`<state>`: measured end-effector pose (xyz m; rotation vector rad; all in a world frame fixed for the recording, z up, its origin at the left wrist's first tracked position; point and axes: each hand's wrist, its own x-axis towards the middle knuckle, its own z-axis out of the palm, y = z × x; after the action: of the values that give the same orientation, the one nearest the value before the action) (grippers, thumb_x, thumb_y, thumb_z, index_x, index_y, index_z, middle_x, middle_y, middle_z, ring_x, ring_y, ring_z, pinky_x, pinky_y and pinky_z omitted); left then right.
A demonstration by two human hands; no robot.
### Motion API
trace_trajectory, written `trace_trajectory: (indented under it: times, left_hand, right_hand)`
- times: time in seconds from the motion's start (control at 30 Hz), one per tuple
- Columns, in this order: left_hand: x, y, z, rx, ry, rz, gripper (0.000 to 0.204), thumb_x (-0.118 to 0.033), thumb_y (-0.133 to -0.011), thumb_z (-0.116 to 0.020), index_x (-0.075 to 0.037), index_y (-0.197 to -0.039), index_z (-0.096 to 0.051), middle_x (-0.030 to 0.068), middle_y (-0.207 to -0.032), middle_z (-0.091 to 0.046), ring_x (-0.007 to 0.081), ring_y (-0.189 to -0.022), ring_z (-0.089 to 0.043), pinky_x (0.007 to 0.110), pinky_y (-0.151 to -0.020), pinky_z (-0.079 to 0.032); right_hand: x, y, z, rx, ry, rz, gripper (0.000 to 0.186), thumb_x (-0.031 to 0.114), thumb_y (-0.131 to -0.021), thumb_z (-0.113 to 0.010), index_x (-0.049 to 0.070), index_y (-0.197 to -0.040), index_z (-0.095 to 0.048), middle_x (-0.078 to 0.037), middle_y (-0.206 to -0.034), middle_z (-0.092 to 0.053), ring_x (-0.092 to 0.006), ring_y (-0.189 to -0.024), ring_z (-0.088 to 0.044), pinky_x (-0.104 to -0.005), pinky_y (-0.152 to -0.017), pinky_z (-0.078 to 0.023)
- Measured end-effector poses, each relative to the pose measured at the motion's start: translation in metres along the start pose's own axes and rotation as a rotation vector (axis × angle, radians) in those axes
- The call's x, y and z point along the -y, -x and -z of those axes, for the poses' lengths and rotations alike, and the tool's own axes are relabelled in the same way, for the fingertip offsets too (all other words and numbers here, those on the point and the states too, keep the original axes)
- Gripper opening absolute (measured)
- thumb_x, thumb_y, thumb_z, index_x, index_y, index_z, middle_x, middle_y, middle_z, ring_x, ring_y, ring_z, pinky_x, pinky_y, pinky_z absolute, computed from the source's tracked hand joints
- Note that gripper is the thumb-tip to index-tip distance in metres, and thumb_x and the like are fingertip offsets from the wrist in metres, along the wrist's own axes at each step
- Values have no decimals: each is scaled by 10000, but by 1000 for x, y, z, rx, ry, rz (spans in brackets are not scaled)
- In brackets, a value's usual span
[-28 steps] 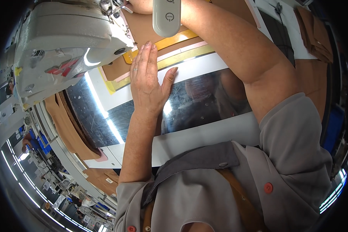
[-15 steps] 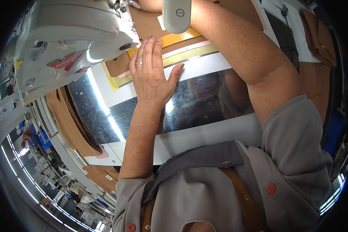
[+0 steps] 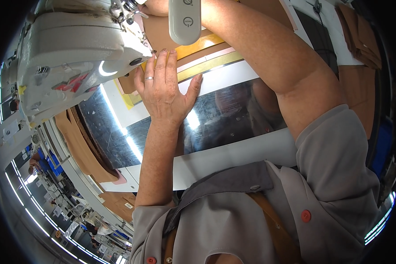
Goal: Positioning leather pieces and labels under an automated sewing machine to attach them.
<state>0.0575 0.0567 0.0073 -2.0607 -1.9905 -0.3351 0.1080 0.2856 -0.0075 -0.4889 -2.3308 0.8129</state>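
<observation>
My left hand (image 3: 166, 90) lies flat, fingers stretched and thumb spread, over the edge of a brown sheet of fabric or leather (image 3: 159, 33). Its fingertips reach onto a glossy yellow strip (image 3: 209, 42) close to the sewing machine head (image 3: 74, 53). Below that strip runs a pale yellow edge band (image 3: 213, 66) with a pinkish line. My right forearm crosses above the work, and my right hand (image 3: 156, 6) is at the top edge by the machine's needle side. A white panel with a power symbol (image 3: 185, 24) covers the wrist; the right fingers are out of sight.
A shiny metal plate (image 3: 233, 114) is set in the white table (image 3: 237, 152) before me. Folded brown pieces (image 3: 81, 147) lie left of it, and another brown stack (image 3: 361, 37) sits at the far right. Other workstations show at the far left.
The whole view has shifted slightly, with machine and panel now further left and lower. My left hand stays on the work, its little finger a bit more spread.
</observation>
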Motion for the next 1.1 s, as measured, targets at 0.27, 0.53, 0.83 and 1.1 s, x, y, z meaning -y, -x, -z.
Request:
trace_trajectory:
  times: [0.27,0.53,0.83,1.1]
  left_hand:
    - [8,-7,-3,-26,161,-3,690,-499,-893,-713,26,-1327,-605,226,-1303,-632,384,-1231,-599,519,-1052,-422]
    - [12,-5,-2,14,201,-2,745,-514,-886,-721,30,-1373,-571,226,-1335,-610,379,-1269,-572,514,-1046,-417]
    - [13,-10,-1,24,172,-4,727,-528,-888,-722,11,-1360,-595,217,-1334,-619,370,-1257,-576,509,-1040,-424]
    - [13,-11,-4,-15,165,-13,747,-584,-890,-679,31,-1310,-627,231,-1254,-654,364,-1201,-609,529,-966,-455]
  right_hand:
    - [-4,-3,0,-45,19,-2,169,189,-989,-618,69,-1070,-707,-92,-956,-719,-176,-893,-665,-332,-791,-515]
    - [-3,0,-4,-69,26,1,175,189,-996,-605,75,-1087,-702,-99,-981,-719,-186,-917,-667,-338,-809,-515]
    - [0,7,-6,-84,37,14,183,190,-1003,-590,81,-1106,-696,-106,-1008,-719,-198,-945,-669,-346,-828,-516]
    - [1,9,-10,-108,57,22,191,190,-1010,-576,87,-1122,-691,-112,-1032,-719,-208,-969,-671,-353,-846,-517]
